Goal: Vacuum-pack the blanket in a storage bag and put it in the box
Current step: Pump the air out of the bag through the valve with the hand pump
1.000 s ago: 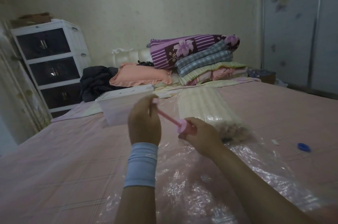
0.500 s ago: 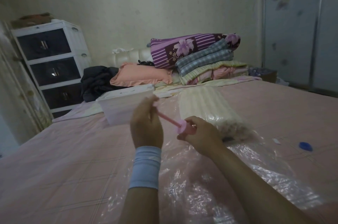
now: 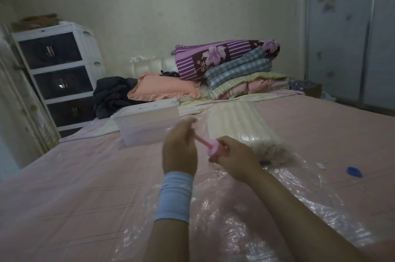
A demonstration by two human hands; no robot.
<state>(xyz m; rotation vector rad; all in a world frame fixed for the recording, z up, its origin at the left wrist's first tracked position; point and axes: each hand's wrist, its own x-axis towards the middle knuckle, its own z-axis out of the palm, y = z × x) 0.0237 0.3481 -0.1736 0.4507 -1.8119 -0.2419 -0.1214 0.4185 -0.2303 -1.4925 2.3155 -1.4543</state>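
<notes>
A clear plastic storage bag point(image 3: 245, 208) lies flat on the pink bed, with a rolled pale striped blanket point(image 3: 239, 125) inside its far end. Over the bag I hold a pink hand pump point(image 3: 213, 148). My right hand point(image 3: 235, 161) grips the pump's round body. My left hand point(image 3: 179, 148), with a light blue wristband, grips the handle at the end of the thin pink rod, which is partly drawn out. A white translucent box point(image 3: 147, 125) with its lid on stands just beyond my left hand.
A blue cap point(image 3: 353, 171) and a small white piece point(image 3: 320, 165) lie on the bed at the right. Folded quilts point(image 3: 233, 67), a pink pillow point(image 3: 164, 88) and dark clothes point(image 3: 113, 95) pile at the bed's head. A white drawer unit point(image 3: 57, 73) stands left, wardrobe doors point(image 3: 350, 33) right.
The rod showing between my hands has grown shorter, with my left hand closer to the pump body. Both hands keep their grip on the pump.
</notes>
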